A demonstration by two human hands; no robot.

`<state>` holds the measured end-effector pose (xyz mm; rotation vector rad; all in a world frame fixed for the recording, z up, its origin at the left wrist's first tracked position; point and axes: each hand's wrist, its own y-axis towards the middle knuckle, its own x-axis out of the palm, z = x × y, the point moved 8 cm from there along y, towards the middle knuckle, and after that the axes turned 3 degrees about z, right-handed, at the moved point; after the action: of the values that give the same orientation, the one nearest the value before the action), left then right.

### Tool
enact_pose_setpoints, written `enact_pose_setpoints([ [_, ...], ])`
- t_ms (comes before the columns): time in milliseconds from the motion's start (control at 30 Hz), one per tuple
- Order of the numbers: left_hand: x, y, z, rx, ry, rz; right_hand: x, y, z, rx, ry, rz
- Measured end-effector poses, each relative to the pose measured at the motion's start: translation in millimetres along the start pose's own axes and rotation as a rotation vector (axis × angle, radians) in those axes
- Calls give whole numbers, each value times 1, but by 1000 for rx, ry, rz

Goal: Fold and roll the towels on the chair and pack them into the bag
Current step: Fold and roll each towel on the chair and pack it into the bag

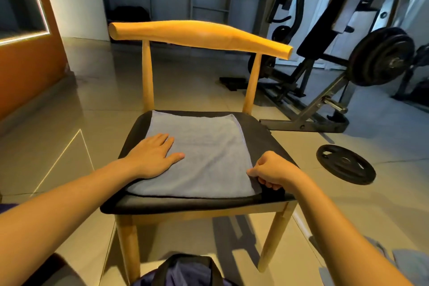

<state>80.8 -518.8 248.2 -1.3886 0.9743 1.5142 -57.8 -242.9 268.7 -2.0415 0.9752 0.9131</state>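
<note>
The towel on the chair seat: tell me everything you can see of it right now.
The towel is pale grey-blue, soft terry-looking cloth, roughly square, spread flat on the black seat of the wooden chair, not yet folded or rolled. The left hand rests flat on its near-left part with fingers straight. The right hand, fingers curled, pinches its right edge near the front corner.

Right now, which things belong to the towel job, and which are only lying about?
Job: light blue cloth towel; wooden chair with black seat; dark blue open bag; left hand; right hand.
Lying about: black round weight plate on floor; black metal weight bench.
</note>
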Motion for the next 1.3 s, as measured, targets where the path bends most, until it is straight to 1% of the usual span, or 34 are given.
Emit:
enact_pose_setpoints([
  [167,-2,-3,1,12,-7,23,-9,-12,20,70,86,47],
  [267,-6,-6,0,19,-24,46,-4,-24,22,79,163,51],
  [433,-4,-38,8,75,-51,84,17,-48,23,86,348,-67],
  [533,8,-68,2,99,-41,114,25,-51,28,108,525,-112],
  [700,12,-89,-12,109,-17,145,15,-45,53,174,779,-20],
  [800,8,-101,-14,139,27,178,14,-47,59,144,783,51],
  [867,0,-113,-7,222,20,224,15,-50,55,95,782,101],
  [967,-13,-130,10,378,-5,367,12,-50,52,35,841,156],
  [1033,-17,-133,13,377,-92,405,8,-50,49,-13,893,136],
  [1167,-17,-128,-2,221,-417,326,3,-56,45,-24,1023,97],
  [1300,-16,-127,-5,184,-508,275,-3,-62,40,-60,1126,41],
])
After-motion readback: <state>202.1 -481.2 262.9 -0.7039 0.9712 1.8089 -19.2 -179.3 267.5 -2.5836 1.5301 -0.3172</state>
